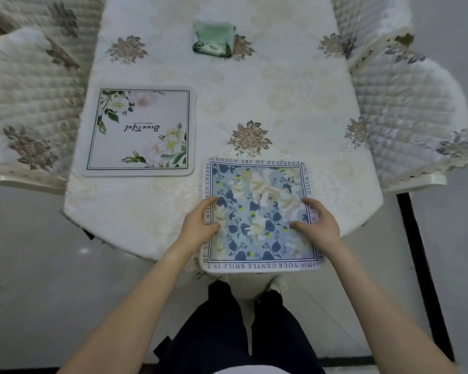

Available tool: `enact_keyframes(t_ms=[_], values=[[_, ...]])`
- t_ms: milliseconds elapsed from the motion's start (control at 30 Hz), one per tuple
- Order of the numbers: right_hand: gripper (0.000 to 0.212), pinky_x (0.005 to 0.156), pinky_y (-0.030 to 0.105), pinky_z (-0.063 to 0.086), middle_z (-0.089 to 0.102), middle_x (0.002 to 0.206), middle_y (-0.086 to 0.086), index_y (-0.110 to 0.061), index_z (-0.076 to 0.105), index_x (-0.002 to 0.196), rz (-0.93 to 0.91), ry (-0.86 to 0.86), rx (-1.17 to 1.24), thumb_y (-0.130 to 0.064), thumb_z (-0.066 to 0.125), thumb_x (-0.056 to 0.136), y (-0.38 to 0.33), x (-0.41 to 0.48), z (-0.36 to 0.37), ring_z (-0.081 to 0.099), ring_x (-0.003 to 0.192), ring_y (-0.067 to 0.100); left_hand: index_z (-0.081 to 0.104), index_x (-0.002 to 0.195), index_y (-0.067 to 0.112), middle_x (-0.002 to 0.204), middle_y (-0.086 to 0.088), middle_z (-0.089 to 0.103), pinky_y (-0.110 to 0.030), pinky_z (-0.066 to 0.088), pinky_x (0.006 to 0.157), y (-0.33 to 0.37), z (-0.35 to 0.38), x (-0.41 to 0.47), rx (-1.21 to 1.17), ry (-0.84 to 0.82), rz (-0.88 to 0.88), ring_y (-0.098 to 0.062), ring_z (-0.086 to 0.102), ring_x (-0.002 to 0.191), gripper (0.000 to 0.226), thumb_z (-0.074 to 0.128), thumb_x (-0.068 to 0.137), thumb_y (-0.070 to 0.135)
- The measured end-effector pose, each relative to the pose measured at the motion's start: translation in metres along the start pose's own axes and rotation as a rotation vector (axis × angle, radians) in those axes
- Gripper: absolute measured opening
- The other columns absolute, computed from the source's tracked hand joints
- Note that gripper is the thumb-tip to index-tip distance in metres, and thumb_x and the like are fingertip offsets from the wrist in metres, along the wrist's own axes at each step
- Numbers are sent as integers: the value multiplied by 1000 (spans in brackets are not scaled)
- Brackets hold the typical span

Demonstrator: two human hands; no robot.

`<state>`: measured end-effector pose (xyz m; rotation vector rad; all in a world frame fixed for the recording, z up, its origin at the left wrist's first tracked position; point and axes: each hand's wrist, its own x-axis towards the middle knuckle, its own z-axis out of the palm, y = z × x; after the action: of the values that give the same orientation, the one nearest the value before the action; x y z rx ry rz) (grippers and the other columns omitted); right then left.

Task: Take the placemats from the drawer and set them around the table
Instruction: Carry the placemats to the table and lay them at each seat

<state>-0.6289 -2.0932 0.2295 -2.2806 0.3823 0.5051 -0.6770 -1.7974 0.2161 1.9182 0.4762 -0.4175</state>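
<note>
A square placemat with blue leaves and a lettered border (257,190) lies at the near end of the table (295,109), its near edge hanging slightly over the table edge. My left hand (199,225) grips its left edge, thumb on top. My right hand (318,225) grips its right edge the same way. A second placemat, white with green flowers and the word Beautiful (141,132), lies flat on the table's left side, apart from the first.
A folded green cloth packet (214,40) sits at the far middle of the table. Quilted chairs stand on the left (25,103) and right (405,109). The cream tablecloth carries embroidered flowers. Grey floor lies around my legs.
</note>
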Motion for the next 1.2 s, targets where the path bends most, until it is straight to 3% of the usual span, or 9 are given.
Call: enact_keyframes(t_ms=[233,333,400,467,567,800,900,1067,1200], values=[[65,105,30,42,58,135,-1,-20,58,132,-117,24,216,-8,81,73,-3,-17,-34,50,126,13,55,135,31,134,11,54,-7,50,71,35,1,-21,-125,47,66,-14,55,119,67,65,79,-5],[65,92,10,41,55,134,-5,-19,56,134,-171,64,286,-5,79,75,-1,-25,-65,48,120,2,56,134,30,130,14,56,-10,52,70,67,12,-35,-171,86,144,3,61,99,66,64,80,-7],[64,77,0,42,56,132,-6,-18,56,134,-226,88,352,-3,78,76,5,-30,-92,54,108,-9,57,133,30,123,17,60,-23,58,73,91,25,-45,-197,95,198,-4,65,84,66,63,81,-9],[65,79,10,52,58,131,-6,-24,56,133,-261,98,426,-5,79,76,15,-35,-122,60,103,-11,57,132,32,119,19,62,-31,60,73,116,42,-53,-221,105,242,-16,66,85,66,63,81,-9],[67,93,40,56,61,128,-9,-35,57,130,-285,142,457,-12,82,73,40,-43,-171,61,116,9,57,132,32,119,17,63,-27,60,70,154,78,-65,-272,104,287,-8,68,81,65,62,83,-10],[65,65,22,58,71,108,-4,-27,57,130,-233,257,586,2,78,76,132,-76,-268,72,86,6,58,127,32,93,33,67,-33,60,74,211,198,-88,-262,-22,329,7,65,75,61,62,83,-10],[62,59,16,54,71,98,-11,-26,58,128,-162,334,615,3,76,77,186,-95,-295,71,78,2,59,126,34,104,21,70,-34,61,73,222,257,-97,-250,-113,307,-2,69,82,61,62,83,-9],[64,64,29,60,73,102,-3,-28,56,129,-29,431,695,3,76,76,262,-115,-332,73,81,11,59,129,32,111,2,70,-50,59,78,252,340,-101,-202,-272,259,-22,72,89,61,62,83,-8],[64,66,29,60,72,107,-1,-32,56,126,7,537,749,1,78,76,296,-114,-365,73,85,12,59,128,31,111,4,69,-38,61,73,293,392,-89,-148,-369,297,-15,73,85,61,63,83,-9]])
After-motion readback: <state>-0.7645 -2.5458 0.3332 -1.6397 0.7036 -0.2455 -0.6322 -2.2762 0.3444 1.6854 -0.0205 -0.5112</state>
